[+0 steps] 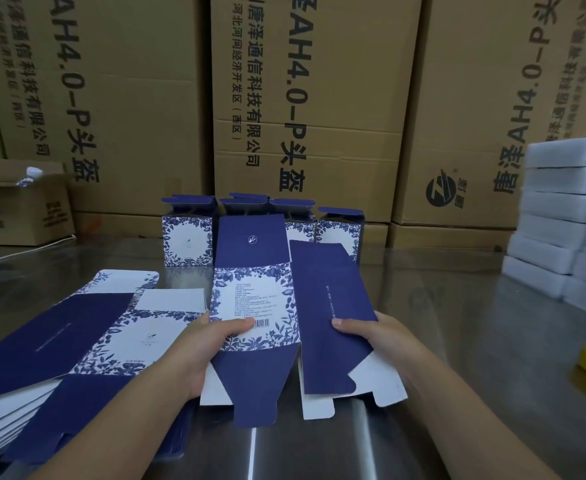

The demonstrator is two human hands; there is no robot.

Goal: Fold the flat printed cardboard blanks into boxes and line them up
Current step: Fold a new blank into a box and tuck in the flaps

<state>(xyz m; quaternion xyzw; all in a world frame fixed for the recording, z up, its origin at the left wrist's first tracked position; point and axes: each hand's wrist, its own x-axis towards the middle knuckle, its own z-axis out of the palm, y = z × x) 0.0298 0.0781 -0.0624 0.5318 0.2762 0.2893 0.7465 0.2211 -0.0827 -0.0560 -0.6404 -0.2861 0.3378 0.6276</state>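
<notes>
The blank (253, 296) is held up over the near edge of the table (457, 341), between the two hands, just right of the stack (59, 341) of flat blanks it likely belongs with. The left hand (194, 351) grips the floral panel with its thumb laid across the front by the barcode and its fingers behind. The right hand (364, 337) pinches the plain navy side panel, thumb on top and fingers underneath. Holding one panel in each hand seems meant to swing them apart along the crease and pop the sheet into a tube, so the fold looks barely begun. The card is thin and stiff, matte navy and white-and-blue leaf print outside, bare white inside, with tapered tabs hanging loose below. Finished boxes (187, 240) stand upright in a row at the back, top flaps open — presumably the line this one joins. The table is smooth, reflective steel.
</notes>
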